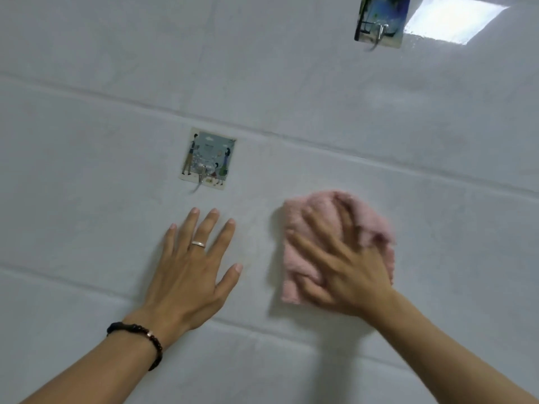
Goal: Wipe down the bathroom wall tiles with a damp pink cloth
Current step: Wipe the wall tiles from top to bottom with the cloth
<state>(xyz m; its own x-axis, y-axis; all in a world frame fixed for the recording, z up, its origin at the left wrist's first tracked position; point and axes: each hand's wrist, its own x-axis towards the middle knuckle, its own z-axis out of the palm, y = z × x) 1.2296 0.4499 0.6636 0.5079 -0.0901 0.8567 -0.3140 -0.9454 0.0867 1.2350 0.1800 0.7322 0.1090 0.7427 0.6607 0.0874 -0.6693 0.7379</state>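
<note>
two bare forearms reach up from the bottom of the frame toward a wall of pale glossy tiles [87,199]. on the left wrist sits a dark beaded bracelet [140,336]. the left hand [192,266] lies flat on the tile at lower centre, fingers straight and spread, a silver ring [198,244] on one finger, holding nothing. the right hand [344,263], just right of centre, presses a fluffy pink terry cloth [303,228] flat to the wall, fingers splayed over it rather than curled round; it is blurred, so it seems to be mid-stroke. the two hands are apart, with bare tile between them.

what could go wrong: just above the left hand is a square adhesive hook with a cartoon picture of people [207,158], its metal prong sticking out. a wide sweep up and to the left could snag the terry loops on the prong or peel the sticker. a second adhesive hook with a blue scenic picture [380,20] at the upper right poses the same risk further up. wet glossy tile may also let the bracing left hand slide.

open room lies to the right and below the cloth, where plain tile and grout lines run unbroken; a bright window reflection [452,18] marks the top right corner.
</note>
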